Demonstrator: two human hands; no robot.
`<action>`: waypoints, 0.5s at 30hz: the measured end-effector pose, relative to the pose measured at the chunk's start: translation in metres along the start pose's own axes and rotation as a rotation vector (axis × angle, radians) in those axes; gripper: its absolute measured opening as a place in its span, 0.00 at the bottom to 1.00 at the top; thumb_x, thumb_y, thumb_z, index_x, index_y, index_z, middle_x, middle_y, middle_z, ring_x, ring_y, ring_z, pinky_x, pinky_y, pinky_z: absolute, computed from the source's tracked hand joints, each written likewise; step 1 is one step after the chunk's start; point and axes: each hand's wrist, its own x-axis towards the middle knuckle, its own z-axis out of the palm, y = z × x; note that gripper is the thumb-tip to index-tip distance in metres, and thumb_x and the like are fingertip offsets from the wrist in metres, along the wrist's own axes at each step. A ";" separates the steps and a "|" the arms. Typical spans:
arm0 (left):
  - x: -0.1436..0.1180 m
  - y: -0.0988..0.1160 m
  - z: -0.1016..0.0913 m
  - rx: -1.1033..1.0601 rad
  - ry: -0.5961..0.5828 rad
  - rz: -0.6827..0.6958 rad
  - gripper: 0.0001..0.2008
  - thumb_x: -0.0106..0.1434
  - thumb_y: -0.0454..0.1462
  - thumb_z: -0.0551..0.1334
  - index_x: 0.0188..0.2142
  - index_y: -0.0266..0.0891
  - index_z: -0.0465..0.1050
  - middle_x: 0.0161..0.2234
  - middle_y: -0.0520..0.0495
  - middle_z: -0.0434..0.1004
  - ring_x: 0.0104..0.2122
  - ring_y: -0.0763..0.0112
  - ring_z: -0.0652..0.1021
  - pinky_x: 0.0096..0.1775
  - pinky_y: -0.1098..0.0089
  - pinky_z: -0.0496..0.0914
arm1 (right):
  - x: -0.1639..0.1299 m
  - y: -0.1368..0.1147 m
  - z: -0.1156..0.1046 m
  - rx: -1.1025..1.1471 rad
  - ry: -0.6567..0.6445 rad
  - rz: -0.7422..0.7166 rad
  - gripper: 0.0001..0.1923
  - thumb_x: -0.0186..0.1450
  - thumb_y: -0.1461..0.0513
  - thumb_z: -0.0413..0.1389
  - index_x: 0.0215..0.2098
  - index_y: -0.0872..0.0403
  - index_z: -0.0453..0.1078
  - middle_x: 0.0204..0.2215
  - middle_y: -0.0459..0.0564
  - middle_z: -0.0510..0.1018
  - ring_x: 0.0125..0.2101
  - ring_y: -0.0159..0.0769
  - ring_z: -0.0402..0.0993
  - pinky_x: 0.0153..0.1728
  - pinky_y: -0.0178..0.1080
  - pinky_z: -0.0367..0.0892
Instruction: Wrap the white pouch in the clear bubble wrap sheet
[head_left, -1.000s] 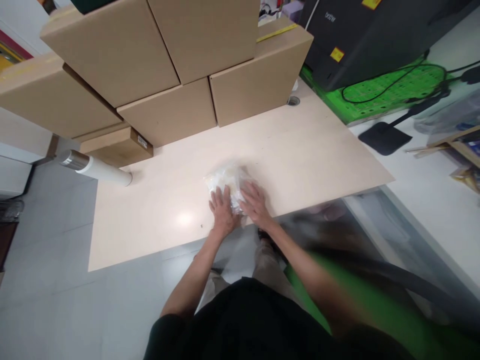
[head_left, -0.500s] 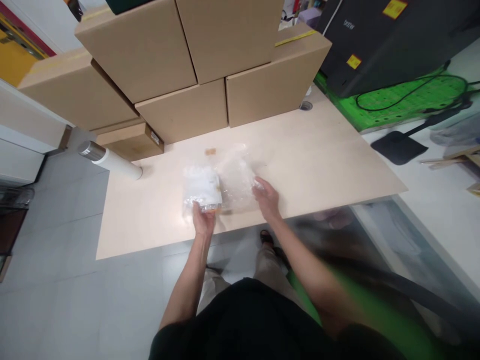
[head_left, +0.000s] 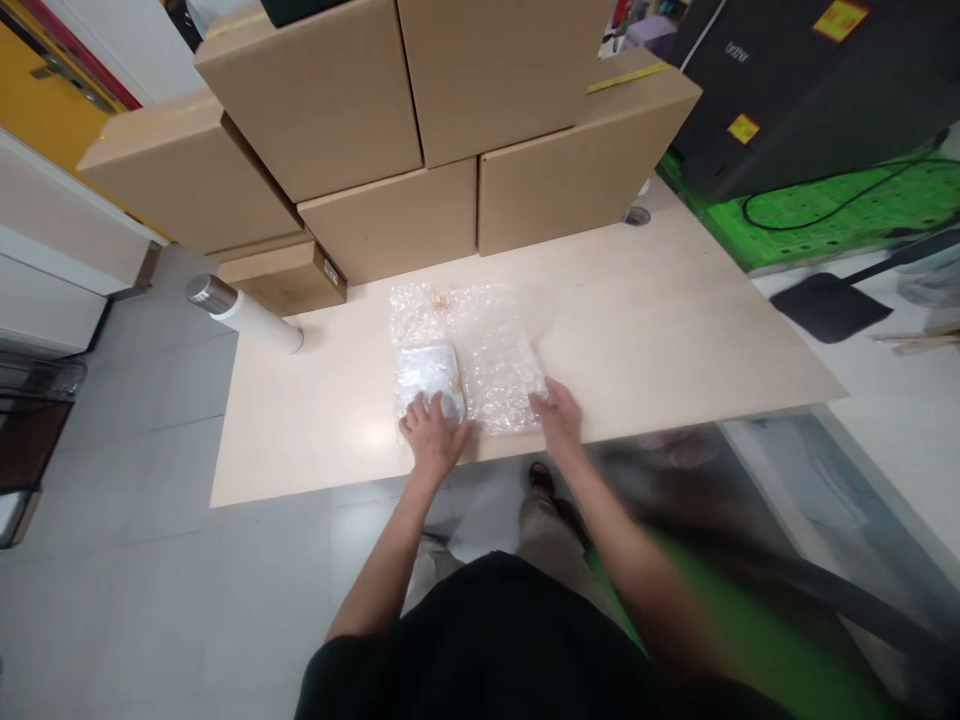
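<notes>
A sheet of bubble wrap [head_left: 501, 365] lies spread on the table near its front edge. On its left part rests a flat, silvery-white item with rounded corners [head_left: 426, 368], with clear film over it; I cannot make out what it is. My left hand [head_left: 435, 440] lies on the item's near edge, fingers spread and pressing down. The near right corner of the bubble wrap is pinched in my right hand [head_left: 561, 412]. A small orange-brown mark [head_left: 441, 302] shows at the wrap's far edge.
Stacked cardboard boxes [head_left: 390, 225] line the back of the wooden table [head_left: 675, 330]. A white bottle with a metal cap [head_left: 259, 320] stands at the left, by a smaller box [head_left: 281, 280]. To the right are a dark machine [head_left: 810, 110] and a black flat-ended tool [head_left: 829, 305].
My left hand has gone from gripping the item's near edge to lying spread on top of it. The bubble wrap lies flatter, and my right hand has moved to its near right corner.
</notes>
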 end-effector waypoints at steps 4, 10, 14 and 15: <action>0.005 0.003 0.007 0.022 -0.028 -0.020 0.18 0.60 0.40 0.63 0.49 0.38 0.73 0.58 0.32 0.67 0.56 0.41 0.67 0.51 0.45 0.64 | 0.001 0.000 -0.001 0.042 0.000 -0.001 0.34 0.52 0.51 0.61 0.54 0.57 0.69 0.48 0.59 0.79 0.47 0.49 0.77 0.50 0.54 0.71; 0.006 -0.027 -0.004 -0.085 -0.045 -0.009 0.12 0.69 0.37 0.52 0.46 0.39 0.70 0.44 0.40 0.75 0.43 0.60 0.76 0.46 0.60 0.70 | 0.005 0.004 -0.003 0.025 0.031 -0.009 0.32 0.51 0.52 0.62 0.52 0.56 0.70 0.45 0.57 0.80 0.45 0.48 0.77 0.50 0.54 0.70; 0.001 -0.008 0.001 0.025 -0.029 -0.024 0.20 0.61 0.47 0.63 0.47 0.37 0.71 0.57 0.31 0.66 0.55 0.44 0.69 0.52 0.47 0.66 | 0.002 0.004 -0.003 0.016 0.033 -0.026 0.32 0.52 0.52 0.61 0.52 0.57 0.70 0.47 0.59 0.79 0.46 0.48 0.76 0.51 0.54 0.69; 0.001 -0.002 0.003 0.042 -0.031 -0.046 0.18 0.60 0.45 0.64 0.46 0.36 0.71 0.58 0.30 0.65 0.57 0.41 0.67 0.52 0.44 0.64 | 0.001 0.004 -0.003 0.015 0.030 -0.025 0.32 0.52 0.51 0.61 0.52 0.57 0.70 0.47 0.59 0.79 0.46 0.48 0.76 0.52 0.54 0.69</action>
